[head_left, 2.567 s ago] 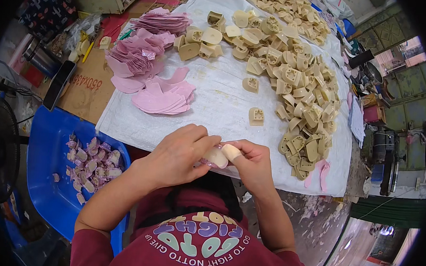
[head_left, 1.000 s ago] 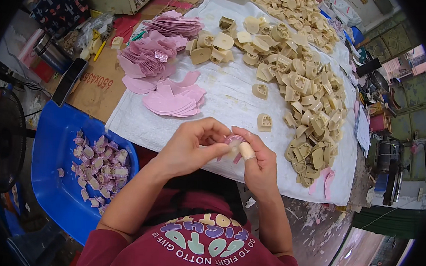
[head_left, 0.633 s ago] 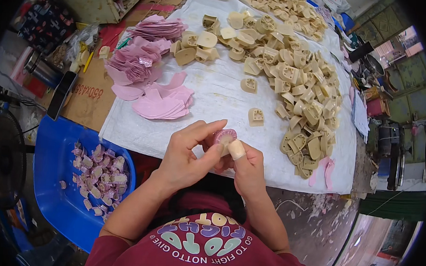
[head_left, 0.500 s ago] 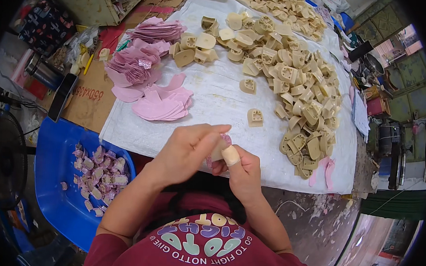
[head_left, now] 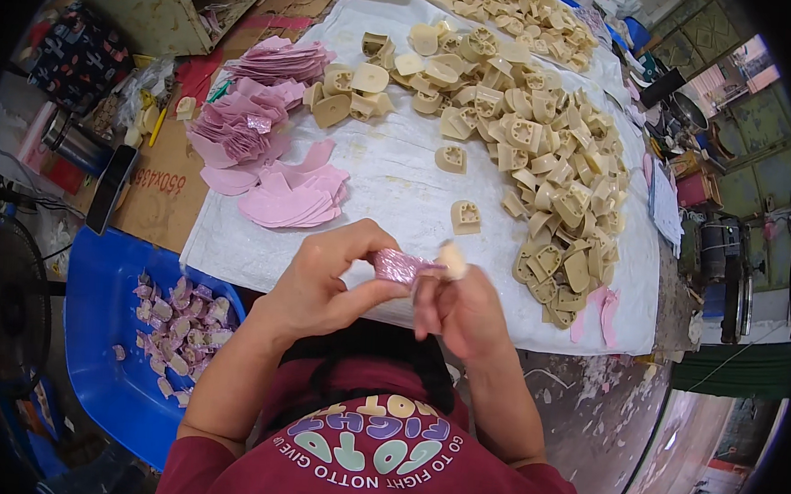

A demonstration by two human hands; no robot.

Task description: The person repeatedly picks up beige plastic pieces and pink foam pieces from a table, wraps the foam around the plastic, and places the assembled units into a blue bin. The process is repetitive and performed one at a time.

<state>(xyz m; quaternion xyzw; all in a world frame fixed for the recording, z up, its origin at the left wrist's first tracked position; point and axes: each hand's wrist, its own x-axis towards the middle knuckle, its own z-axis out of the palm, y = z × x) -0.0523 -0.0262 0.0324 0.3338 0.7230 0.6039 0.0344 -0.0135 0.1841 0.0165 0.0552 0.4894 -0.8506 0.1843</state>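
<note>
1. Closest in, a small cream plastic piece (head_left: 452,260) partly wrapped in a pink shiny covering (head_left: 396,266) is held between both hands just above the near edge of the white sheet (head_left: 391,170).
2. The left hand (head_left: 325,283) is closed on the pink covering, pinched between thumb and fingers; the covering's long axis is seen to run roughly left to right, from the left fingertips toward the cream piece.
3. The right hand (head_left: 464,310) is closed around the cream end, which is gripped from below and the right; how much of the piece is covered by the fingers cannot be told.
4. The two hands are touching or nearly touching at the held piece, so neither is markedly nearer to it; the wrapped end lies on the left hand's side, the bare end on the right's.
5. To the left and below, a blue tray (head_left: 110,320) with a heap of wrapped pink pieces (head_left: 183,315) is seen, nearer to the left arm.
6. Farther off, loose pink cut-outs (head_left: 294,200) are stacked on the sheet's left part, ahead of the left hand.
7. Farthest, a broad pile of bare cream pieces (head_left: 545,166) is spread ahead and to the right, nearer to the right hand.
</note>
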